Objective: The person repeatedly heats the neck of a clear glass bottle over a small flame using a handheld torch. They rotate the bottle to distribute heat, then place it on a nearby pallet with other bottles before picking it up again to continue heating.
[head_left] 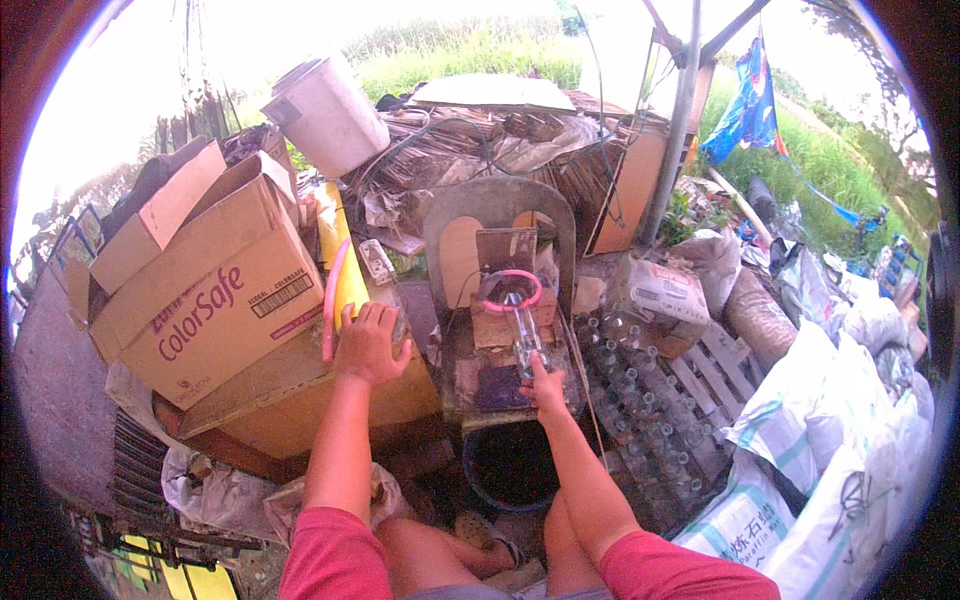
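Note:
My right hand [546,387] grips a clear glass bottle [526,338], its far end at a pink ring [487,298] over the grey plastic chair [440,225]. Whether the ring goes around the bottle or lies behind it, I cannot tell. On the left, my left hand [372,343] rests palm down with its thumb apart, at the near end of a yellow roll [340,245]. Beside its fingers runs a curved pink strip [329,310]. Brown cardboard pieces [500,328] lean on the chair seat, behind the bottle.
A large open cardboard box [215,310] stands left, with a white bucket [325,115] beyond. Many clear bottles [640,400] stand on the right, near white sacks [800,400]. A black tub [510,465] sits below the chair, between my legs. A metal pole [672,150] rises behind.

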{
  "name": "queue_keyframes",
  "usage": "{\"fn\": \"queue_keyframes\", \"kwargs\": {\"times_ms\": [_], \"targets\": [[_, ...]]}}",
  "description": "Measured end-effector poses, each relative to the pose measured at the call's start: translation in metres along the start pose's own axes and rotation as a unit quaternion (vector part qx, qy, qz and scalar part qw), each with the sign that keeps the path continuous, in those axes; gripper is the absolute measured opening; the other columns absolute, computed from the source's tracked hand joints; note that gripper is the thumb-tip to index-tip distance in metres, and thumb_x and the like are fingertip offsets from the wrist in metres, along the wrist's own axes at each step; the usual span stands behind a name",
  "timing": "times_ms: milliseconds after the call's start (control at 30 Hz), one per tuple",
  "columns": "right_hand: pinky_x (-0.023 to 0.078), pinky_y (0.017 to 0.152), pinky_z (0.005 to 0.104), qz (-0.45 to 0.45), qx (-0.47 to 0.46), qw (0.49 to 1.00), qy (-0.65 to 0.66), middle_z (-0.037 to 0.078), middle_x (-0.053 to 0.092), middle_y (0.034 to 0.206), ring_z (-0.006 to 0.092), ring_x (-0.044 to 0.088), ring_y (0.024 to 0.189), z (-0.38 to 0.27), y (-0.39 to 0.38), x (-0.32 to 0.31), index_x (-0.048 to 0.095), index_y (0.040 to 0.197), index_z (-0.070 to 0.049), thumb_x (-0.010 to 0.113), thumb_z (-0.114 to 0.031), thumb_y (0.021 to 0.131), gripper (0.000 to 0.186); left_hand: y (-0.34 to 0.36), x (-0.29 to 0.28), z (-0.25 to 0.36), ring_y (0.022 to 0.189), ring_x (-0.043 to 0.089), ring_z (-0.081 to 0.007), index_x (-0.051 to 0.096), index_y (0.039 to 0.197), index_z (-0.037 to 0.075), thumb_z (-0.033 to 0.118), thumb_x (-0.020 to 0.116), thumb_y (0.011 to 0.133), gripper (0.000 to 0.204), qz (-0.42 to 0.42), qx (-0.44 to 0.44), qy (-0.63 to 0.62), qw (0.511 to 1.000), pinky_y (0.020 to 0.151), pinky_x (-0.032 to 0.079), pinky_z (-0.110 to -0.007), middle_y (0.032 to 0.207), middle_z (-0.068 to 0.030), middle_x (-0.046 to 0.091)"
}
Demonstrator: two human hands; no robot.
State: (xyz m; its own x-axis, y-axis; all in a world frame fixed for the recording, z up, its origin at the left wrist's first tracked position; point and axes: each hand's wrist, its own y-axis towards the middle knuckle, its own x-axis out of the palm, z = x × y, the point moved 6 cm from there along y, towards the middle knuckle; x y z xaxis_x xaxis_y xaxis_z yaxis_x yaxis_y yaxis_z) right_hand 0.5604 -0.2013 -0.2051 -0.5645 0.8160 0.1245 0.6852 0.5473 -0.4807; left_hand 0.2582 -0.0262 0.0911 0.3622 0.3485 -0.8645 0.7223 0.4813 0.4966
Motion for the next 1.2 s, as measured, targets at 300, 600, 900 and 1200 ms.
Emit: {"fn": "queue_keyframes", "kwargs": {"times_ms": [300, 600, 900, 1200], "targets": [[0.057, 0.072, 0.0414, -0.052, 0.039, 0.995, 0.075, 0.019, 0.081, 0.126, 0.0275, 0.083, 0.092, -0.006, -0.009, -0.003, 0.04, 0.172, -0.011, 0.081, -0.072, 0.106, 0.099, -0.001, 0.001, 0.0, 0.138, 0.068, -0.0375, 0.071, 0.134, 0.009, 0.042, 0.087, 0.09, 0.057, 0.001, 0.001, 0.01, 1.0, 0.129, 0.039, -0.068, 0.136, -0.0156, 0.072], [0.053, 0.089, 0.0471, -0.116, 0.08, 0.988, 0.057, 0.014, 0.085, 0.121, 0.0235, 0.081, 0.093, -0.012, -0.013, -0.012, 0.037, 0.182, -0.022, 0.061, -0.094, 0.107, 0.107, -0.001, 0.002, -0.001, 0.139, 0.067, -0.0378, 0.07, 0.135, 0.008, 0.041, 0.087, 0.091, 0.058, -0.003, -0.004, 0.009, 1.0, 0.13, 0.039, -0.069, 0.138, -0.0159, 0.072], [0.054, 0.086, 0.0523, 0.034, -0.048, 0.998, -0.026, 0.015, 0.085, 0.113, 0.0182, 0.08, 0.09, -0.008, -0.005, -0.01, 0.038, 0.175, -0.007, 0.08, -0.074, 0.108, 0.104, 0.0, -0.002, 0.001, 0.14, 0.067, -0.0384, 0.07, 0.136, 0.007, 0.042, 0.086, 0.092, 0.059, -0.015, -0.005, 0.008, 1.0, 0.13, 0.04, -0.069, 0.137, -0.0171, 0.073], [0.052, 0.09, 0.0524, -0.112, 0.084, 0.984, 0.112, 0.017, 0.084, 0.122, 0.0244, 0.078, 0.095, -0.005, -0.015, -0.005, 0.041, 0.179, -0.017, 0.062, -0.091, 0.108, 0.105, -0.001, 0.0, 0.0, 0.14, 0.067, -0.0371, 0.07, 0.136, 0.007, 0.044, 0.086, 0.092, 0.059, -0.001, -0.004, 0.018, 1.0, 0.13, 0.04, -0.068, 0.137, -0.016, 0.073]]}}
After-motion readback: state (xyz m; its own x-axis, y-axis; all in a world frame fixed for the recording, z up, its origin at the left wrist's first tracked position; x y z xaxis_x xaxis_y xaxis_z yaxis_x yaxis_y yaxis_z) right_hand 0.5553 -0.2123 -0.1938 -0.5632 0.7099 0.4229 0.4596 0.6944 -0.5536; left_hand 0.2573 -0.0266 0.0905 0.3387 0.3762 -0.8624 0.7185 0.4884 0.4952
